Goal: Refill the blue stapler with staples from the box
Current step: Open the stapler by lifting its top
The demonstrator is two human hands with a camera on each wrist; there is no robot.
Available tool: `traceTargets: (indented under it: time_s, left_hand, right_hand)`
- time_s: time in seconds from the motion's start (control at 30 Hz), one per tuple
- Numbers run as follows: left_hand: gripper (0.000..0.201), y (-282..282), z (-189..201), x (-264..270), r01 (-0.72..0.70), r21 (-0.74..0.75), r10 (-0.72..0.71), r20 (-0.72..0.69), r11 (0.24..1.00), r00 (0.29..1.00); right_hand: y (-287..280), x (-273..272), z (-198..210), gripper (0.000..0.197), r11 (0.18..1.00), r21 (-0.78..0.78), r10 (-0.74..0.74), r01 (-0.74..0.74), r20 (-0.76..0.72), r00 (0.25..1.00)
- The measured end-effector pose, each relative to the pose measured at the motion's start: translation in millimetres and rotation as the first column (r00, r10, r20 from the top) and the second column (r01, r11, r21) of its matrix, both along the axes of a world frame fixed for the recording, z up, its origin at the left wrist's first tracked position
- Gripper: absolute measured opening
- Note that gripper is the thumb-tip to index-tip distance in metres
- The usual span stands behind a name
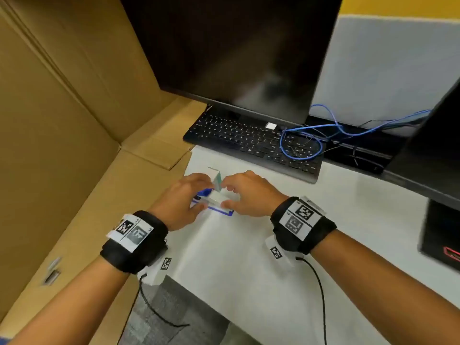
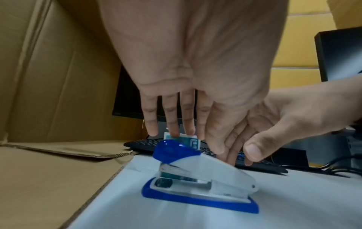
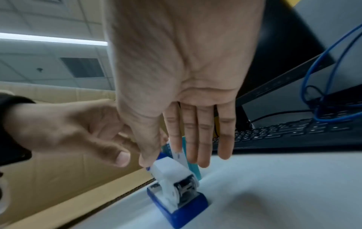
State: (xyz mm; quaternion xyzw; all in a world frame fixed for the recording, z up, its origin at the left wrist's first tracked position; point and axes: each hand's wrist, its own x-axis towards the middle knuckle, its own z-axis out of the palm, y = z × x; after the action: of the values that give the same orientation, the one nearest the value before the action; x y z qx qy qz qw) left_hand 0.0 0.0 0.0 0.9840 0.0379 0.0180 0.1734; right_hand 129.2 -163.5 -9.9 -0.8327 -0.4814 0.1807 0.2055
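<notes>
Left wrist view: our stapler, white body with blue nose and base, sits closed on the tabletop. Our left hand and right hand hover over it with fingers straight, the staple box just behind.

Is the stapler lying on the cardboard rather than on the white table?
No: in the left wrist view the blue stapler stands on the white table, beside the cardboard.

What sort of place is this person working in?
Most likely an office desk: a black keyboard lies under a dark monitor, a blue network cable trails across it, and a stapler stands on the white desktop.
</notes>
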Motion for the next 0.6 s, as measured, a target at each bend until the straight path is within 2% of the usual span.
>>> traceTargets:
  time_s: [0.13, 0.27, 0.4, 0.53, 0.6]
  left_hand:
    - [0.040, 6.6, -12.5, 5.7, -0.070, 0.072, 0.068, 0.028, 0.995, 0.997]
    - [0.036, 9.6, -18.5, 6.2, -0.103, 0.161, 0.098, 0.037, 0.981, 0.994]
    - [0.035, 4.8, -23.4, 0.9, -0.072, 0.188, 0.057, 0.080, 0.980, 0.995]
    - [0.034, -11.6, -24.7, -6.9, -0.020, 0.204, 0.012, 0.038, 0.979, 0.999]
    - [0.029, -22.0, -21.1, -11.0, 0.004, 0.204, -0.005, 0.006, 0.979, 1.000]
  right_hand:
    - [20.6, -0.3, -15.5, 0.042, 0.991, -0.115, 0.079, -0.065, 0.128, 0.989]
    - [31.4, -0.9, -30.7, 0.037, 0.995, -0.076, 0.070, -0.059, 0.158, 0.985]
    - [25.1, -8.6, -32.8, 0.031, 0.998, -0.057, 0.036, -0.027, 0.153, 0.988]
    - [7.5, -24.0, -23.4, 0.048, 0.989, -0.145, 0.042, -0.011, 0.212, 0.976]
    - [-4.3, -30.8, -16.6, 0.038, 0.977, -0.214, 0.042, 0.012, 0.245, 0.969]
